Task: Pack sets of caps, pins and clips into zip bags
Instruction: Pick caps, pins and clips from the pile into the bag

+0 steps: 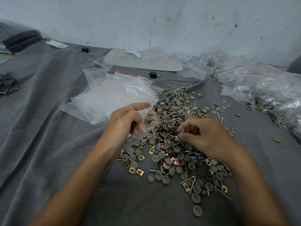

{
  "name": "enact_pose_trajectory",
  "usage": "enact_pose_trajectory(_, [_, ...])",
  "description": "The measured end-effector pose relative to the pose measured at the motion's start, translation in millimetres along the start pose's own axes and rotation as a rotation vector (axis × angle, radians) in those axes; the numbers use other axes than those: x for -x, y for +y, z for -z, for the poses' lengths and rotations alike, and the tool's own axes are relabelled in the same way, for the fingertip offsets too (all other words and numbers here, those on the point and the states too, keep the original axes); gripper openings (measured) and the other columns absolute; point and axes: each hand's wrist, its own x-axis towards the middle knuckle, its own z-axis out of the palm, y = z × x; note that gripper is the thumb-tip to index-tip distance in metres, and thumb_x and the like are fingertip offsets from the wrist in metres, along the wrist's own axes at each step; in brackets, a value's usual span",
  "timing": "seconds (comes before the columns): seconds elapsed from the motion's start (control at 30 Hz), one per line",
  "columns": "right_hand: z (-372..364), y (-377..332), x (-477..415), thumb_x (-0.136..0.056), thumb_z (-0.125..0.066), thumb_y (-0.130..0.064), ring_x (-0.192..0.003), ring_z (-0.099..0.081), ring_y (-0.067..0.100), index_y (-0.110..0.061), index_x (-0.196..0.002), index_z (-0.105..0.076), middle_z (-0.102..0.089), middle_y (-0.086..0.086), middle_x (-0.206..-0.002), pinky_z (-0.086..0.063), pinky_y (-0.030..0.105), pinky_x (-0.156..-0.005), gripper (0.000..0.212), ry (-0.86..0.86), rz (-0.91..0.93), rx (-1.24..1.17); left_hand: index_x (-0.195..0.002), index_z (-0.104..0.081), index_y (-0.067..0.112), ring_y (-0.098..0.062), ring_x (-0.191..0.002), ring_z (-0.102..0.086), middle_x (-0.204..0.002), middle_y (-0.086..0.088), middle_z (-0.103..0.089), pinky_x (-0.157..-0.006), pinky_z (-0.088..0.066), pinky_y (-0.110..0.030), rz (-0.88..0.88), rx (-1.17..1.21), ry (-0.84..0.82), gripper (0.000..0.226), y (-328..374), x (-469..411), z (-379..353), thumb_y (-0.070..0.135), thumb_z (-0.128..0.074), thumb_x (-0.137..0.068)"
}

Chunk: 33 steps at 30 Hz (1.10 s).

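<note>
A wide heap of grey round caps [169, 156], thin metal pins [189, 179] and gold or copper square clips [136, 170] lies on the grey cloth [48, 128]. My left hand [125, 121] holds a small clear zip bag [149, 119] upright just left of the heap; some caps and clips show inside it. My right hand [206, 136] rests on the heap with its fingertips pinched on a few pins.
A stack of empty zip bags [114, 93] with red seal lines lies behind my left hand. Filled clear bags [268, 95] pile up at the right. A pale flat board [143, 61], two small black blocks and a white wall stand behind.
</note>
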Motion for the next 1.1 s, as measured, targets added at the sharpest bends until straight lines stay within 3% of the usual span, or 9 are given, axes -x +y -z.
enact_pose_trajectory(0.2, [-2.5, -6.7, -2.3, -0.093, -0.072, -0.025, -0.073, -0.064, 0.002, -0.034, -0.098, -0.074, -0.072, -0.008, -0.086, -0.051, 0.014, -0.065, 0.011, 0.22, 0.084, -0.429, -0.106, -0.078, 0.033, -0.018, -0.058, -0.045, -0.069, -0.012, -0.058, -0.051, -0.04, -0.024, 0.033, -0.078, -0.012, 0.042, 7.2, 6.2, -8.8, 0.016, -0.053, -0.077])
enact_pose_trajectory(0.4, [-29.4, -31.5, -5.3, -0.092, -0.073, -0.015, -0.079, -0.072, 0.012, -0.027, -0.101, -0.076, -0.077, -0.003, -0.089, -0.059, 0.025, -0.067, 0.015, 0.206, 0.109, -0.611, -0.111, -0.076, 0.03, -0.028, -0.063, -0.04, -0.068, -0.016, -0.055, -0.052, -0.035, -0.029, 0.057, -0.171, -0.072, 0.046, 7.9, 7.6, -14.1, -0.003, -0.049, -0.091])
enact_pose_trajectory(0.47, [-37.6, -36.8, -5.8, -0.092, -0.074, -0.013, -0.085, -0.073, 0.023, -0.022, -0.106, -0.076, -0.077, 0.003, -0.092, -0.061, 0.042, -0.076, 0.017, 0.183, 0.101, -0.602, -0.11, -0.076, 0.029, -0.029, -0.062, -0.04, -0.069, -0.017, -0.054, -0.051, -0.034, -0.03, 0.055, -0.17, -0.081, 0.047, 8.6, 7.6, -13.5, -0.004, -0.049, -0.091])
enact_pose_trajectory(0.53, [-40.9, -38.4, -6.1, -0.091, -0.076, -0.013, -0.085, -0.073, 0.022, -0.022, -0.11, -0.075, -0.077, 0.001, -0.092, -0.061, 0.044, -0.078, 0.022, 0.195, 0.096, -0.592, -0.11, -0.076, 0.03, -0.028, -0.062, -0.04, -0.069, -0.018, -0.053, -0.05, -0.035, -0.029, 0.049, -0.175, -0.084, 0.047, 8.6, 7.5, -13.0, -0.004, -0.049, -0.09])
enact_pose_trajectory(0.7, [-34.6, -35.7, -5.6, -0.088, -0.078, -0.02, -0.079, -0.073, 0.012, -0.026, -0.098, -0.073, -0.077, -0.007, -0.089, -0.061, 0.027, -0.07, 0.013, 0.228, 0.127, -0.562, -0.111, -0.075, 0.03, -0.027, -0.06, -0.041, -0.064, -0.013, -0.056, -0.051, -0.037, -0.029, 0.051, -0.176, -0.079, 0.043, 7.7, 6.5, -11.7, 0.002, -0.051, -0.091])
enact_pose_trajectory(0.77, [-27.9, -31.4, -4.4, -0.091, -0.073, -0.028, -0.079, -0.071, 0.014, -0.034, -0.103, -0.075, -0.076, -0.008, -0.093, -0.061, 0.032, -0.071, 0.014, 0.222, 0.139, -0.509, -0.109, -0.076, 0.033, -0.024, -0.058, -0.045, -0.063, -0.007, -0.059, -0.051, -0.04, -0.029, 0.045, -0.16, -0.056, 0.04, 7.6, 6.4, -11.4, 0.012, -0.054, -0.083])
enact_pose_trajectory(0.83, [-17.3, -21.8, -3.9, -0.094, -0.07, -0.032, -0.077, -0.067, 0.019, -0.039, -0.103, -0.075, -0.075, -0.006, -0.091, -0.057, 0.032, -0.067, 0.013, 0.295, 0.121, -0.463, -0.105, -0.078, 0.035, -0.019, -0.055, -0.045, -0.06, -0.004, -0.057, -0.051, -0.039, -0.029, 0.042, -0.12, -0.013, 0.044, 6.7, 5.3, -10.2, 0.016, -0.053, -0.074])
enact_pose_trajectory(0.93, [-2.6, -6.1, -3.4, -0.09, -0.073, -0.035, -0.066, -0.062, 0.006, -0.034, -0.092, -0.075, -0.07, -0.014, -0.08, -0.046, 0.018, -0.057, 0.003, 0.245, 0.092, -0.304, -0.104, -0.078, 0.035, -0.023, -0.057, -0.042, -0.059, -0.005, -0.053, -0.054, -0.036, -0.032, 0.029, -0.074, 0.036, 0.044, 5.9, 4.7, -8.5, 0.016, -0.054, -0.073])
enact_pose_trajectory(1.1, [-7.9, 1.4, -4.3, -0.079, -0.073, -0.054, -0.096, -0.05, 0.014, -0.037, -0.082, -0.071, -0.06, -0.014, -0.084, -0.039, 0.03, -0.082, 0.018, 0.077, 0.033, 0.108, -0.104, -0.078, 0.034, -0.013, -0.054, -0.047, -0.059, 0.0, -0.055, -0.05, -0.041, -0.025, 0.012, -0.064, 0.035, 0.043, 6.7, 5.3, -7.3, 0.016, -0.054, -0.073])
